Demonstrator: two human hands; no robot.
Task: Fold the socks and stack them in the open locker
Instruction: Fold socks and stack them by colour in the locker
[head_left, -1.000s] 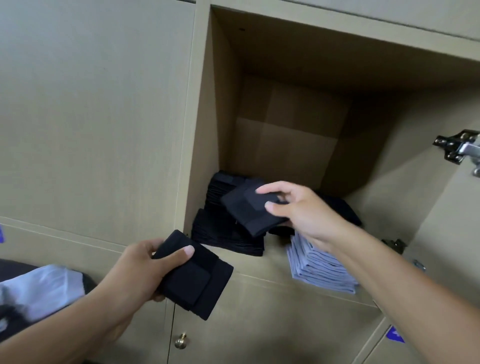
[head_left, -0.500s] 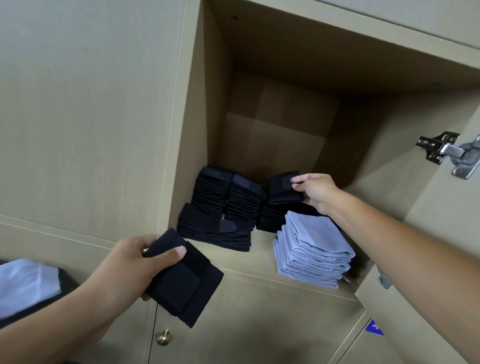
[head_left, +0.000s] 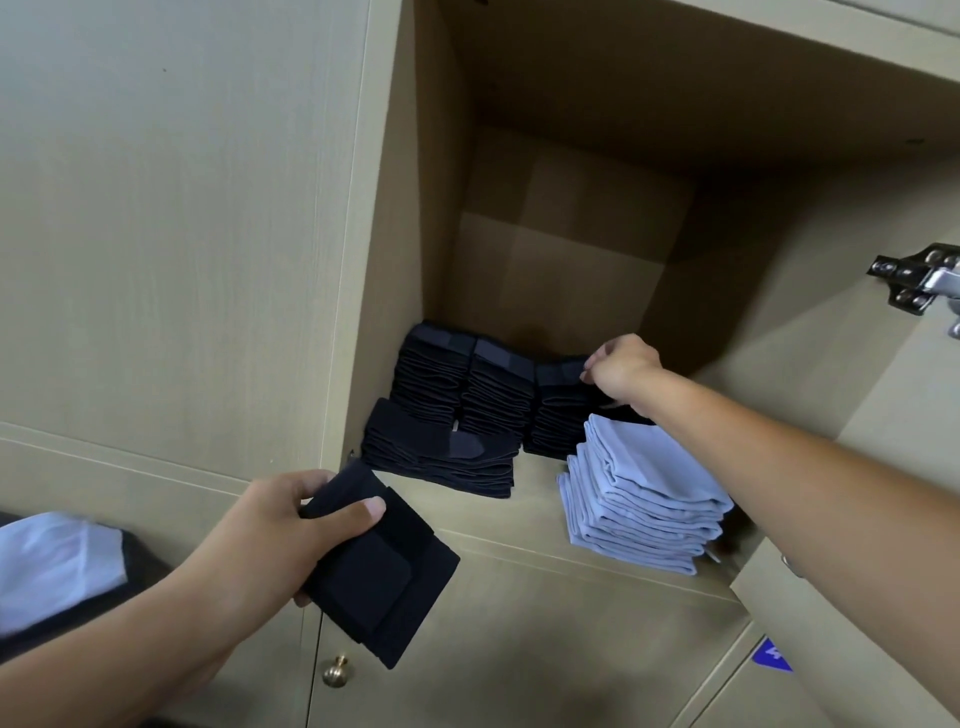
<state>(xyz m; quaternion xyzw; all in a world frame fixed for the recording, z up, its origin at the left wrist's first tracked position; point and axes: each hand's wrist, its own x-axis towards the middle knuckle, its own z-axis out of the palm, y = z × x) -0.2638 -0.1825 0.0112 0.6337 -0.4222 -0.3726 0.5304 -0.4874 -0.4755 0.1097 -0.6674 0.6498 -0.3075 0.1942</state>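
The open locker (head_left: 524, 525) holds several stacks of folded black socks (head_left: 441, 460) at its left and back, plus a stack of light blue socks (head_left: 644, 499) at the front right. My right hand (head_left: 623, 371) reaches deep inside, fingers curled at the edge of the top black sock (head_left: 558, 373) on the back right black stack. In front of the locker and below its shelf edge, my left hand (head_left: 260, 535) grips another folded black sock (head_left: 379, 577), thumb on top.
The locker door stands open at the right with a metal hinge (head_left: 917, 280). Below the shelf is a closed door with a brass knob (head_left: 336, 670). Light blue socks (head_left: 52, 561) lie on a dark surface at the far left.
My right hand carried its black sock into the locker and set it on the back right black stack. My left hand kept its sock at nearly the same place.
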